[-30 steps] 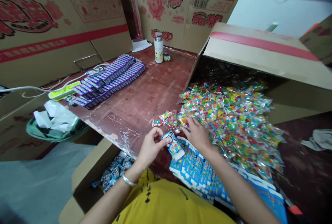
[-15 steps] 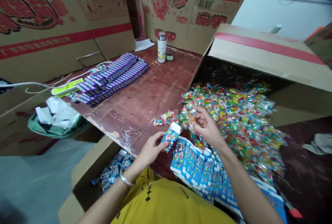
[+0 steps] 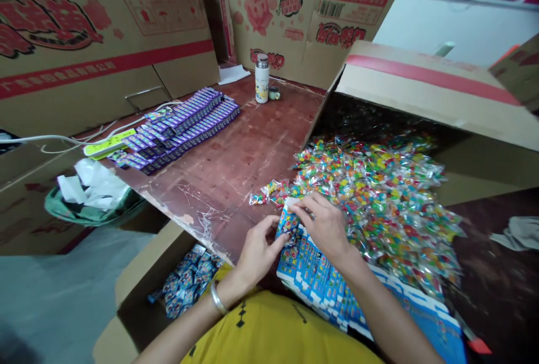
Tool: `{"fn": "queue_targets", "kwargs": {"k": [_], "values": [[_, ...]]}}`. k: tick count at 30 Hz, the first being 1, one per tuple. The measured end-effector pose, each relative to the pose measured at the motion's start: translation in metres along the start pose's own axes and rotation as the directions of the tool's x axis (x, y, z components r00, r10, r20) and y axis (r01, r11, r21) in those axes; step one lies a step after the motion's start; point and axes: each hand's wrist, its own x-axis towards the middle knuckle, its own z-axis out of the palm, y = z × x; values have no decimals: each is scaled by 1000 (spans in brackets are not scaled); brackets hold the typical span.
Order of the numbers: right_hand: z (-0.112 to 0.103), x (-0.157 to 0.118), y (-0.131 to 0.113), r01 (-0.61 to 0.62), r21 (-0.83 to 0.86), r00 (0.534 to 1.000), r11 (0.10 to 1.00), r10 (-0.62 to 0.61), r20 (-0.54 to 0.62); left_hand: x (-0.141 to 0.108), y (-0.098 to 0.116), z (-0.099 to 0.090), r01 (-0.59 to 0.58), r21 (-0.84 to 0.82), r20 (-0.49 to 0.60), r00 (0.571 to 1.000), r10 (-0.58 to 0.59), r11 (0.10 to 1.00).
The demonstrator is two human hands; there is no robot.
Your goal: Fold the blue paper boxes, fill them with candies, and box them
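Landmark: table (image 3: 252, 139). On its right, heaped candy packets (image 3: 379, 184); at its near edge, flattened blue cartons (image 3: 324, 274). Above that edge, left hand (image 3: 259, 249) grips small blue box (image 3: 287, 224); right hand (image 3: 322, 223) fingers its top.

White bottle (image 3: 261, 79) beside small green cup (image 3: 274, 93), yellow-green power strip (image 3: 110, 144), white paper (image 3: 233, 74) near cardboard

Left hand (image 3: 261, 250) grips a small blue box (image 3: 288, 223), right fingers (image 3: 301, 208) at its top, candy packets (image 3: 379, 195) heaped on the counter (image 3: 236, 156) just beside!
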Motion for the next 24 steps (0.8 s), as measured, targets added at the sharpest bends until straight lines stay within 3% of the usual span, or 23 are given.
{"fn": "queue_targets", "kwargs": {"k": [4, 7, 9, 11, 13, 15, 17, 19, 21, 24], "values": [[-5, 0, 0, 87, 156, 993, 984, -99, 71, 1, 1, 5, -24, -62, -33, 999, 22, 998], [-3, -4, 2, -30, 395, 984, 918, -42, 171, 2, 7, 7, -66, -95, -91, 994, 58, 993], [1, -10, 4, -122, 470, 987, 874, 58, 147, 3, 12, 6, -87, -81, -107, 991, 78, 993], [4, -14, 4, -109, 455, 994, 884, 88, 67, 3, 14, 5, -89, -64, -91, 992, 83, 994], [3, -15, 4, -23, 392, 999, 920, 9, 37, 1, 11, 5, -74, -57, -67, 995, 70, 996], [1, -14, 4, 26, 348, 995, 937, -57, 78, -1, 7, 5, -52, -58, -45, 998, 50, 997], [0, -13, 5, -3, 369, 988, 930, -56, 147, -2, 4, 5, -40, -73, -26, 999, 38, 997], [3, -15, 7, -109, 488, 982, 866, 18, 188, -2, 4, 3, -36, -118, -16, 999, 34, 992], [10, -21, 9, -214, 639, 974, 739, 114, 195, 0, 6, 0, -31, -200, -11, 1000, 29, 979], [21, -30, 11, -254, 726, 967, 639, 183, 178, 2, 8, -5, -3, -328, 29, 1000, 13, 945]]}}
